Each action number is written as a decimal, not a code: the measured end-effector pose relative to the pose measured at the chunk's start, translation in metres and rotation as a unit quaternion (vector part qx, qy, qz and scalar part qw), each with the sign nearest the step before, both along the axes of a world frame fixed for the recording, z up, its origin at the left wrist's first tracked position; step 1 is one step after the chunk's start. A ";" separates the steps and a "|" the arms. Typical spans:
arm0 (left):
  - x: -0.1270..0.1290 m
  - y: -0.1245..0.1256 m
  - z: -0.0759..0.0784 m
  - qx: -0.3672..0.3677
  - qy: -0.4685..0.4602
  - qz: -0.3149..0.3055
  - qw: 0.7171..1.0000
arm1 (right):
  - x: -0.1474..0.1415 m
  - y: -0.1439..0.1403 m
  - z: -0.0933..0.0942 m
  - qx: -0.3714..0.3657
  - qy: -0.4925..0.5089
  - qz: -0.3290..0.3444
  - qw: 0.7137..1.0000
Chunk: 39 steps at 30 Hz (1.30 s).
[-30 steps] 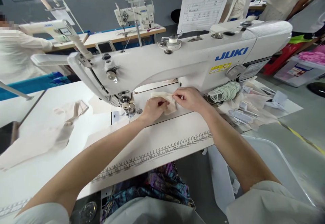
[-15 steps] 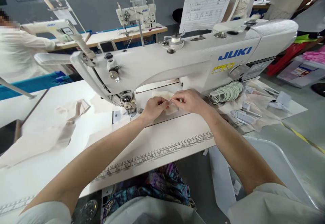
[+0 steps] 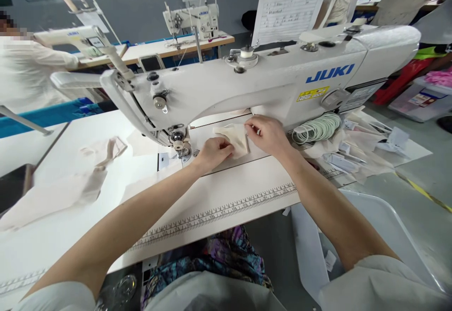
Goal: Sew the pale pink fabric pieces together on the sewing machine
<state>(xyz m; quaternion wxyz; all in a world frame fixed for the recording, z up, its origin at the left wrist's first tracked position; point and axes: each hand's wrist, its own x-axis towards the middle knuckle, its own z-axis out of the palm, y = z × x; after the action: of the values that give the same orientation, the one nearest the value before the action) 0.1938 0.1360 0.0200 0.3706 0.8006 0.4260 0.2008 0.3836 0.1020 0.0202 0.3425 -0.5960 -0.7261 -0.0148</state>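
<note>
Fingers of the left hand [image 3: 212, 152] are curled and press down on a small cream cloth piece [image 3: 236, 140], pinching its near edge. Fingers of the right hand [image 3: 267, 134] are bent and pinch the far right edge of the same cloth. The cloth lies flat on the tabletop [image 3: 226, 188], under the arm of the white sewing machine [image 3: 268, 85], just right of the needle [image 3: 178, 142]. A ruler strip [image 3: 219, 214] runs along the near edge. White rings [image 3: 316, 129] sit by the right edge. More cloth [image 3: 63, 188] lies toward the left edge.
</note>
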 end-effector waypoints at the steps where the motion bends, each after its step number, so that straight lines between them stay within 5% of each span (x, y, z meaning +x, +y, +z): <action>1: -0.002 -0.002 0.000 0.037 0.025 -0.003 0.999 | 0.000 0.000 0.000 0.013 0.001 -0.020 1.000; 5: -0.002 -0.008 0.003 0.207 0.098 -0.021 0.973 | 0.000 0.001 -0.002 0.028 -0.009 -0.047 0.998; 8: 0.009 -0.004 0.003 0.287 0.135 -0.095 0.943 | -0.003 -0.001 -0.002 0.031 -0.019 -0.042 0.998; 14: 0.018 0.006 -0.010 0.357 0.193 -0.150 0.902 | -0.004 -0.013 0.011 0.125 -0.050 -0.055 0.989; 20: 0.017 0.001 -0.010 0.361 0.197 -0.143 0.900 | -0.021 -0.061 0.051 0.215 0.011 -0.034 0.976; 26: -0.009 -0.022 0.008 0.312 0.099 -0.133 0.936 | -0.048 -0.106 0.075 -0.042 0.109 0.091 0.989; 29: -0.048 -0.042 0.018 0.100 -0.085 -0.129 0.983 | -0.061 -0.104 0.067 -0.134 0.104 0.147 0.974; 32: -0.086 -0.060 0.026 -0.097 -0.207 -0.171 0.958 | -0.081 -0.094 0.055 -0.170 0.091 0.182 0.964; 35: -0.115 -0.074 0.028 -0.088 -0.199 -0.175 0.960 | -0.108 -0.087 0.045 -0.193 0.088 0.202 0.956; 39: -0.146 -0.088 0.026 -0.134 -0.182 -0.086 0.970 | -0.144 -0.093 0.036 -0.211 0.134 0.229 0.941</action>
<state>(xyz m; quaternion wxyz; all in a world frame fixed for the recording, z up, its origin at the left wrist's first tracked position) 0.0479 0.0479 0.0460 0.5612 0.7273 0.3043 0.2518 0.2398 0.0087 0.0563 0.2972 -0.4689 -0.7766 0.2978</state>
